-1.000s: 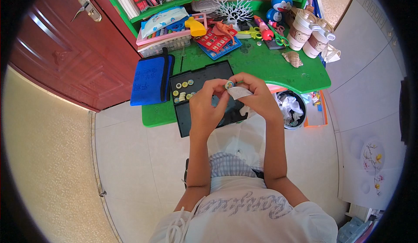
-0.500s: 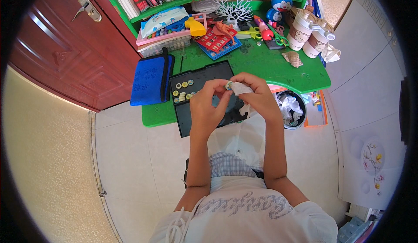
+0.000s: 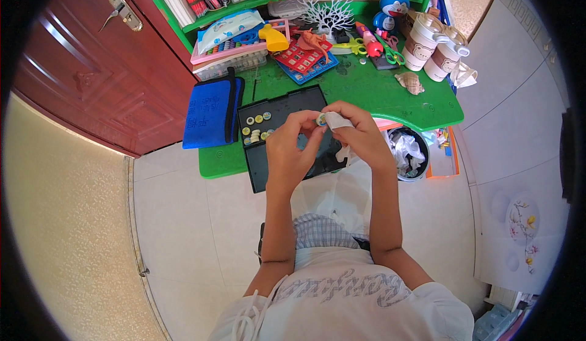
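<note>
Pinched in the fingers of my left hand (image 3: 293, 148) is a small round disc (image 3: 321, 120) with a coloured face. My right hand (image 3: 364, 134) holds a white wipe (image 3: 337, 121) against the disc's edge, and its loose end hangs below the fingers. Both hands are raised over a black tray (image 3: 259, 167) at the desk's front. More small round pieces (image 3: 259, 119), pale and yellowish, lie in the tray's left part. My left hand hides some of the tray's middle.
A blue zip pouch (image 3: 210, 112) lies left of the tray on the green desk (image 3: 360, 90). Toward the back are red and blue boards (image 3: 305, 57), a shell (image 3: 409, 83) and two lidded cups (image 3: 422, 42). A bin (image 3: 408, 152) with crumpled tissue stands below the desk's right side.
The disc has turned slightly so that more of its face shows. The wipe has shifted a little against it; both arms stay almost where they were.
</note>
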A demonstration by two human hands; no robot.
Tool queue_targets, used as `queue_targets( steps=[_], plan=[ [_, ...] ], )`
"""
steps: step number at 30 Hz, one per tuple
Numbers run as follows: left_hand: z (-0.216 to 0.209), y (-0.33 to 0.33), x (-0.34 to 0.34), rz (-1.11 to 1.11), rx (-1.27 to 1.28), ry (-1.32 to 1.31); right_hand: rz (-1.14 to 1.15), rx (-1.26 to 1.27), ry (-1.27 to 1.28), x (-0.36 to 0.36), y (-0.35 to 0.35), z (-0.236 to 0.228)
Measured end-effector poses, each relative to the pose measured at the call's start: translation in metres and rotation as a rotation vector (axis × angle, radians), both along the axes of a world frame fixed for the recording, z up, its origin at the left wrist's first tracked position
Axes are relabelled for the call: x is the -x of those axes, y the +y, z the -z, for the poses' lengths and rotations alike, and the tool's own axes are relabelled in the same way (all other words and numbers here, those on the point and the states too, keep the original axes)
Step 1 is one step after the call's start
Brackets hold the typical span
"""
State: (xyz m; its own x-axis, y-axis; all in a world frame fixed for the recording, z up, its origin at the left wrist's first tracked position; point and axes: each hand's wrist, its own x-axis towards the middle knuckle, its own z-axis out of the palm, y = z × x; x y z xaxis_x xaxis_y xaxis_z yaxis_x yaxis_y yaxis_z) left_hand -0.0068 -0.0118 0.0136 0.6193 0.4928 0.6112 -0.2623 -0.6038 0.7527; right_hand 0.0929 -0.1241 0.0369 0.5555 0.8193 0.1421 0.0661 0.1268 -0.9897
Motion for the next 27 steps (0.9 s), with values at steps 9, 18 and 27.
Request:
queue_targets(
  steps=[9,18,27],
  plan=[
    [-0.0021,-0.0012,-0.0005,0.012,-0.009,0.0,-0.004,0.025,0.034,-0.0015,-0.0004,0.0007],
    [-0.0017,-0.001,0.0012,0.023,0.023,0.039,-0.014,0.013,-0.007,-0.0001,-0.0011,-0.0027],
    [0.0008,0.0003,0.0021,0.02,0.009,0.024,-0.033,0.034,0.008,0.0003,-0.0011,0.0003]
  ],
)
